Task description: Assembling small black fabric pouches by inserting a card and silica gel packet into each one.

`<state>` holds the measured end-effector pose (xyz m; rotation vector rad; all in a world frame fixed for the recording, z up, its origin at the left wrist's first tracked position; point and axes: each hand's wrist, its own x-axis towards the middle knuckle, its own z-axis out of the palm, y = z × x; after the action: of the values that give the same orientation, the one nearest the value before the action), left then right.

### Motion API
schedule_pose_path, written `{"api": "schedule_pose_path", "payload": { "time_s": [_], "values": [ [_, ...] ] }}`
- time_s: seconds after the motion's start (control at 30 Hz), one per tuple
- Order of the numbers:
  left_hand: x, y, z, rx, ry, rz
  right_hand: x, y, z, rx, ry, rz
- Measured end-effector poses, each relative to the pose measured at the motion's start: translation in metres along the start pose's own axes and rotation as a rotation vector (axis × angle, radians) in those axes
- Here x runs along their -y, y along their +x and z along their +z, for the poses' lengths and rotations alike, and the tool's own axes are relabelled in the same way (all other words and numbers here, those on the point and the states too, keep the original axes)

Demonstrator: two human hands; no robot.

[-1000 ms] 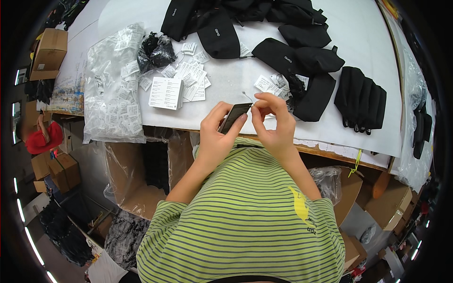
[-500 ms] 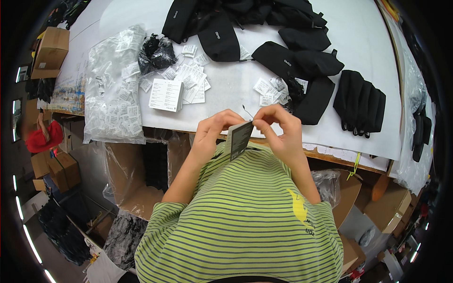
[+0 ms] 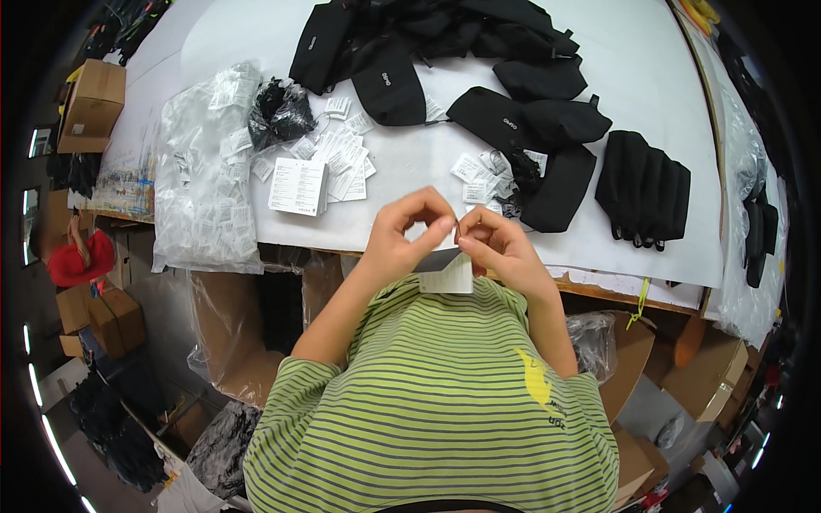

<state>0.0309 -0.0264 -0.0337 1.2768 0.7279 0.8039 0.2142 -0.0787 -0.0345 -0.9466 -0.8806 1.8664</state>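
Over the table's front edge, my hands meet at a folded paper hang tag (image 3: 446, 280), dark grey above with a white printed leaf below. My left hand (image 3: 409, 229) pinches with thumb and index finger at what looks like the tag's thin dark string. Close beside it, my right hand (image 3: 505, 252) has its fingers closed at the tag's upper corner. The fingers partly cover the tag's top, so the exact grip on the string is hard to see. A stack of white printed cards (image 3: 295, 186) lies to the left, beyond my left hand.
Loose white labels (image 3: 342, 158) and a bag of black strings (image 3: 282, 111) lie near the stack, beside a clear plastic bag of labels (image 3: 205, 179). Black fabric pouches (image 3: 389, 85) cover the far side; more pouches (image 3: 646, 188) form a row at right. Cardboard boxes (image 3: 231, 333) stand below.
The tag has turned and tipped, its white leaf now showing below. My left hand has moved right and closer to my right hand; the string's loose end no longer sticks up.
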Motion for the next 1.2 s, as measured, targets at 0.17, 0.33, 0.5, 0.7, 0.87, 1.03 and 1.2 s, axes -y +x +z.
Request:
{"api": "schedule_pose_path", "payload": {
  "time_s": [0.17, 0.33, 0.5, 0.7, 0.87, 1.03, 1.2],
  "values": [
    [0.030, 0.060, 0.005, 0.193, 0.000, -0.056, 0.002, -0.019, -0.016, -0.174, -0.074, -0.044],
    [0.062, 0.104, 0.060, 0.334, 0.687, 0.361, 0.002, -0.061, -0.033, -0.184, -0.157, 0.084],
    [0.108, 0.087, 0.104, 0.315, 1.254, 0.755, 0.008, -0.099, -0.032, -0.206, -0.258, 0.137],
    [0.056, 0.101, 0.095, 0.142, 0.822, 0.749, 0.007, -0.112, -0.034, -0.199, -0.307, 0.147],
    [0.001, 0.107, 0.049, -0.317, 0.281, 0.523, 0.016, -0.097, -0.029, -0.086, -0.412, 0.132],
    [-0.007, 0.091, -0.035, -0.381, -0.164, 0.181, 0.012, -0.085, -0.032, -0.015, -0.372, 0.152],
    [0.060, 0.055, -0.104, -0.416, 0.922, -0.068, 0.003, -0.076, -0.034, 0.007, -0.344, 0.144]
  ]
}}
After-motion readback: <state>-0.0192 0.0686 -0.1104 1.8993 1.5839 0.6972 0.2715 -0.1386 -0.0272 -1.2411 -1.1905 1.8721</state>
